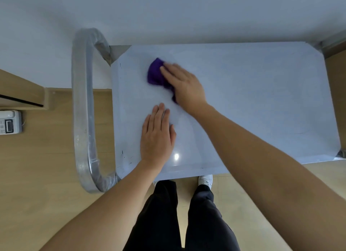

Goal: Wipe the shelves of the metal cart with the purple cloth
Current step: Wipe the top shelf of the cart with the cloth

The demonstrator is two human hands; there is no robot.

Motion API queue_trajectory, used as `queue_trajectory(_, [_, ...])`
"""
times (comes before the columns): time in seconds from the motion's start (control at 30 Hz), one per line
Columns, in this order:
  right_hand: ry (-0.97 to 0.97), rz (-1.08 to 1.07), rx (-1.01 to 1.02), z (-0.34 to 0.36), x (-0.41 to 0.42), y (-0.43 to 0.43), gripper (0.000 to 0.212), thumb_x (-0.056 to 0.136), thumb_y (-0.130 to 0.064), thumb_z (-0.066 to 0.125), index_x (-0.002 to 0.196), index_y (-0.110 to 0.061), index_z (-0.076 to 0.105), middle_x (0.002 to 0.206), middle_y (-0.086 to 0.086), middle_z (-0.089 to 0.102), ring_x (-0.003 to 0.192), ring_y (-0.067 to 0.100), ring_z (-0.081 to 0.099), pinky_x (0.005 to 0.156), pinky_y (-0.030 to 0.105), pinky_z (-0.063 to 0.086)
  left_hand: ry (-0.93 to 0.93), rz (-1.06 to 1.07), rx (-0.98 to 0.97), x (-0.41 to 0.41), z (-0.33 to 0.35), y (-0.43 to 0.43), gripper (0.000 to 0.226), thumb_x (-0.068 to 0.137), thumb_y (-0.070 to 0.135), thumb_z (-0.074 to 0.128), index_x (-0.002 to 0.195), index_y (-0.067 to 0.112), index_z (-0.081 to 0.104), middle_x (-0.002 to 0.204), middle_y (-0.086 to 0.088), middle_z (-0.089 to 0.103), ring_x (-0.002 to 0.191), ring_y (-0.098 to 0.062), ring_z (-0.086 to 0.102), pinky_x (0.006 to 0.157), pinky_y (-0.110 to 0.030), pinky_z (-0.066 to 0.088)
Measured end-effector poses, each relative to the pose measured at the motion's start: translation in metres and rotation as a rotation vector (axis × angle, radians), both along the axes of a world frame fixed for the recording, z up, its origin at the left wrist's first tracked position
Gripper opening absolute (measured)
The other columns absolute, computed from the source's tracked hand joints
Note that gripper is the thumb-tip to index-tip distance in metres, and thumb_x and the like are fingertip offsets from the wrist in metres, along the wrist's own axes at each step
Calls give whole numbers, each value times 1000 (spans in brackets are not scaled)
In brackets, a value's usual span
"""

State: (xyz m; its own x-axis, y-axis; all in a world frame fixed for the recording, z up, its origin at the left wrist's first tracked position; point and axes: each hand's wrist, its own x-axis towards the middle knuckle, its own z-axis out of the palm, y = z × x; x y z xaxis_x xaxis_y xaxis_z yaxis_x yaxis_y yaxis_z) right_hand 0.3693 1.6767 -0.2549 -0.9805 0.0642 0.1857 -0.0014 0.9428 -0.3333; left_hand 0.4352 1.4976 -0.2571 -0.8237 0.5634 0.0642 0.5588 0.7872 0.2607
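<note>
The metal cart's top shelf (252,100) is a pale, shiny flat sheet seen from above. A crumpled purple cloth (155,74) lies on its far left part. My right hand (184,85) presses flat on the cloth, fingers pointing left, covering its right side. My left hand (157,136) rests palm down on the bare shelf nearer to me, fingers together and holding nothing. The lower shelves are hidden under the top one.
The cart's plastic-wrapped tubular handle (83,110) curves along the left side. A white wall (168,12) stands just behind the cart. A wooden furniture edge (22,93) and a white device (10,124) sit at far left. My legs and a white shoe (205,179) are below.
</note>
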Motion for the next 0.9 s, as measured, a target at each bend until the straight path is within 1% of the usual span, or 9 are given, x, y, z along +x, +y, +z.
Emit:
queue_trajectory(0.13, [-78,-585,-77,6,-1,38,73,79,8,47,147,-17,34,154,3,33,142,28,30,115,37,30,12,3,8,-1,-1,5,46,100,26,38,141,6,43,153,-11,36,145,-24,28,116,-40,27])
queue_trajectory(0.2, [-152,-730,-105,13,-16,17,71,86,4,41,151,-18,24,159,0,21,146,26,19,117,35,23,12,5,7,-1,-1,6,46,100,26,37,140,6,45,152,-12,37,144,-25,30,116,-41,28])
queue_trajectory(0.27, [-141,-539,-118,17,-33,-21,66,86,3,42,149,-14,30,157,4,28,144,28,24,115,38,26,6,3,10,-1,-1,6,45,99,25,37,139,5,46,150,-12,40,143,-25,32,115,-41,29])
queue_trajectory(0.4, [-158,104,-59,12,-42,-65,60,88,2,50,144,-17,40,152,1,37,141,27,32,111,40,33,40,7,31,-2,-2,3,39,97,20,39,127,2,54,137,-15,53,136,-28,42,113,-42,34])
queue_trajectory(0.47, [-141,83,-60,12,-39,-50,60,88,0,48,144,-20,40,152,-1,38,141,26,34,110,38,34,16,9,30,-1,0,3,42,98,23,38,134,4,50,144,-13,47,140,-25,36,114,-41,31])
queue_trajectory(0.67, [-121,-527,-141,10,-44,-31,67,87,6,44,147,-21,34,156,-4,30,144,25,25,116,35,26,-7,-3,46,-4,-1,6,44,100,24,37,138,5,47,149,-12,42,142,-24,33,115,-40,29])
queue_trajectory(0.73, [-58,-437,-109,10,-51,-56,60,86,1,48,143,-18,42,151,0,39,139,29,34,111,39,33,0,-7,62,-6,-2,5,41,96,20,41,131,2,51,141,-14,50,138,-27,40,114,-41,32])
queue_trajectory(0.8, [-26,-145,-79,4,-49,-71,54,87,-1,52,138,-18,49,145,1,48,135,29,42,109,40,37,10,-15,70,-6,-2,2,37,94,18,44,126,1,54,135,-15,54,134,-29,44,114,-42,32])
queue_trajectory(0.9, [-27,45,-101,0,-39,-45,55,85,3,51,136,-19,52,142,1,51,132,27,47,108,39,40,-6,-10,75,-8,-3,1,39,99,21,41,133,5,51,145,-12,47,140,-25,37,115,-40,30])
